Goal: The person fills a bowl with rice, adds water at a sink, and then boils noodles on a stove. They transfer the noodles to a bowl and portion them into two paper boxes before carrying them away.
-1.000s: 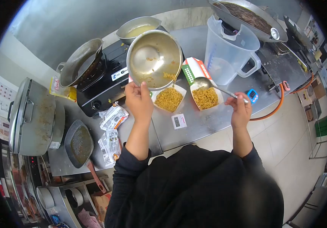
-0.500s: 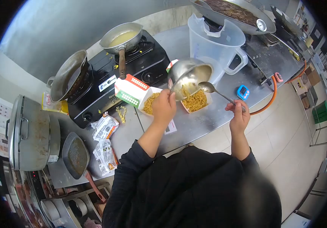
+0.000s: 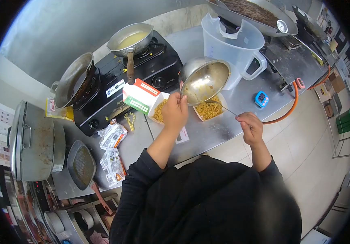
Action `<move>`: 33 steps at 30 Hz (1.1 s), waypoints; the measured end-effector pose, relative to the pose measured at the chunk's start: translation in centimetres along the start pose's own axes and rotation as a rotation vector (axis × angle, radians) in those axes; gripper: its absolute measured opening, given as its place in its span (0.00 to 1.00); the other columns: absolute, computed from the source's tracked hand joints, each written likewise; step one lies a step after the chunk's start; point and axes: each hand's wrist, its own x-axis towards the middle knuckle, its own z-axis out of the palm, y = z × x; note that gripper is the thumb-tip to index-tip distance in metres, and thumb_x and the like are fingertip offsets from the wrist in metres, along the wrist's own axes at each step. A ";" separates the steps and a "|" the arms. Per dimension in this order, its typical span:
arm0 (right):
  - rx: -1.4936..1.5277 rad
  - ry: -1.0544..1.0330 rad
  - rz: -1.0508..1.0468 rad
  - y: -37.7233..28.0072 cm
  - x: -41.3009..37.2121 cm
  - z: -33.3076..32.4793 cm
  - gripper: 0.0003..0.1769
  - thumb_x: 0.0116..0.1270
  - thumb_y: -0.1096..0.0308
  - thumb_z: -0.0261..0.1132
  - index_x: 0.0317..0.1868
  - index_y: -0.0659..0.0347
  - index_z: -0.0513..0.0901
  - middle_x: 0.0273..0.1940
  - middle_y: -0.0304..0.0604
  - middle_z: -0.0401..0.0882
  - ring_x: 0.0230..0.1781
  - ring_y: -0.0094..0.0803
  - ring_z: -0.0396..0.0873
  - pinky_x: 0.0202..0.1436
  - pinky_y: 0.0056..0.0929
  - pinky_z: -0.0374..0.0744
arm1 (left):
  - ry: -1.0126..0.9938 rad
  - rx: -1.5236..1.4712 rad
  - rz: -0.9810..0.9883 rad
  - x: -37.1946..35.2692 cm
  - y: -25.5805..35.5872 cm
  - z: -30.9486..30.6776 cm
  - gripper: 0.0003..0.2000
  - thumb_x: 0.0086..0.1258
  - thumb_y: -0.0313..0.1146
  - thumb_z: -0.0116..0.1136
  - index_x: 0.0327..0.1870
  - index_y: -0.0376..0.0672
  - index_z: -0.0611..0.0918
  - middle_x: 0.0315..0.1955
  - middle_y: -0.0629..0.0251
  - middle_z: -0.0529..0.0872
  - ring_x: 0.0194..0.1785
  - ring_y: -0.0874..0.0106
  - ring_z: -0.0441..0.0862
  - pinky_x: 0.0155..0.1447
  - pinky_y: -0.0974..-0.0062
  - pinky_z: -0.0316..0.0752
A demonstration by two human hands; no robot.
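My left hand (image 3: pixel 175 112) grips the rim of a steel bowl (image 3: pixel 204 79) and holds it tilted above the right paper tray of noodles (image 3: pixel 208 110). My right hand (image 3: pixel 249 126) holds the handle of a metal spoon (image 3: pixel 223 108), whose head reaches under the bowl's lip over that tray. A second paper tray of noodles (image 3: pixel 159 110) lies just left of it, partly hidden behind my left hand.
A black two-burner stove (image 3: pixel 122 83) carries a saucepan of broth (image 3: pixel 131 38) and a wok (image 3: pixel 74 79). Also on the steel counter (image 3: pixel 223 130) are a clear plastic jug (image 3: pixel 235 46), a blue timer (image 3: pixel 261 99), noodle packets (image 3: pixel 112 134) and an orange hose (image 3: pixel 288 110).
The bowl went from the left tray to the right one and now tips further open toward me. The spoon has moved in under its rim.
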 end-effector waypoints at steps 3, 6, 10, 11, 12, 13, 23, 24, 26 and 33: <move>0.003 0.040 -0.011 0.5 0.1 -0.1 0.06 0.60 0.73 0.54 0.31 0.66 0.77 0.29 0.45 0.77 0.29 0.35 0.74 0.35 0.28 0.72 | 0.038 -0.005 0.019 0.8 0.3 -0.2 0.08 0.60 0.32 0.55 0.32 0.36 0.72 0.19 0.63 0.77 0.22 0.74 0.75 0.28 0.79 0.69; 0.395 0.320 0.333 1.1 -0.7 1.3 0.09 0.64 0.70 0.51 0.35 0.67 0.76 0.30 0.46 0.77 0.29 0.31 0.75 0.36 0.27 0.73 | 0.092 -0.071 -0.102 1.4 0.2 -0.9 0.08 0.60 0.32 0.55 0.33 0.37 0.72 0.18 0.63 0.77 0.21 0.74 0.75 0.27 0.77 0.68; 0.741 0.413 0.294 0.6 0.4 2.0 0.11 0.65 0.67 0.50 0.38 0.67 0.74 0.31 0.47 0.77 0.30 0.29 0.75 0.36 0.28 0.74 | 0.197 -0.278 -0.294 1.9 -0.8 -4.1 0.07 0.60 0.30 0.55 0.32 0.37 0.71 0.16 0.68 0.75 0.20 0.82 0.71 0.24 0.82 0.64; 0.748 0.404 0.290 0.4 0.7 2.4 0.11 0.65 0.67 0.51 0.39 0.67 0.74 0.31 0.47 0.77 0.29 0.29 0.75 0.35 0.28 0.75 | 0.247 -0.321 -0.277 1.9 -0.7 -5.2 0.07 0.60 0.29 0.54 0.32 0.37 0.71 0.17 0.69 0.74 0.20 0.83 0.70 0.24 0.84 0.63; 0.758 0.393 0.287 0.3 1.0 2.9 0.11 0.65 0.67 0.51 0.39 0.67 0.74 0.31 0.47 0.77 0.29 0.29 0.75 0.35 0.28 0.75 | 0.298 -0.362 -0.261 1.9 -0.4 -6.5 0.06 0.60 0.28 0.54 0.32 0.37 0.70 0.17 0.70 0.73 0.21 0.84 0.68 0.24 0.85 0.62; 0.728 0.353 0.298 0.3 1.2 3.5 0.11 0.65 0.67 0.51 0.39 0.67 0.74 0.32 0.47 0.77 0.29 0.29 0.75 0.35 0.28 0.74 | 0.350 -0.403 -0.241 1.8 -0.4 -7.7 0.06 0.60 0.27 0.54 0.32 0.37 0.70 0.18 0.71 0.73 0.22 0.86 0.67 0.24 0.86 0.60; 0.286 -0.028 0.177 -1.6 2.6 10.7 0.08 0.62 0.70 0.54 0.35 0.67 0.77 0.33 0.45 0.78 0.32 0.28 0.76 0.37 0.24 0.73 | 0.410 -0.095 -0.408 -7.6 -4.0 -18.8 0.06 0.58 0.24 0.53 0.29 0.38 0.67 0.21 0.68 0.73 0.21 0.85 0.68 0.23 0.88 0.61; 0.228 -0.063 0.185 -0.7 2.1 12.0 0.09 0.63 0.69 0.53 0.36 0.66 0.77 0.33 0.44 0.78 0.32 0.26 0.75 0.37 0.23 0.72 | 0.434 -0.119 -0.460 -8.6 -3.7 -19.6 0.06 0.58 0.24 0.53 0.29 0.38 0.67 0.22 0.67 0.73 0.21 0.85 0.68 0.22 0.87 0.62; 0.055 -0.118 0.154 0.2 1.5 13.9 0.10 0.64 0.68 0.52 0.36 0.66 0.77 0.31 0.42 0.78 0.30 0.24 0.74 0.35 0.21 0.72 | 0.453 -0.149 -0.571 -9.9 -3.0 -20.7 0.05 0.59 0.23 0.51 0.31 0.37 0.68 0.24 0.66 0.74 0.23 0.83 0.69 0.25 0.86 0.65; 0.035 0.137 0.479 0.1 1.8 13.3 0.13 0.63 0.62 0.53 0.36 0.63 0.77 0.29 0.44 0.78 0.27 0.31 0.76 0.33 0.27 0.72 | 0.386 -0.265 -0.782 -14.4 -3.9 -22.5 0.07 0.60 0.22 0.42 0.39 0.35 0.68 0.33 0.58 0.76 0.31 0.74 0.77 0.32 0.79 0.75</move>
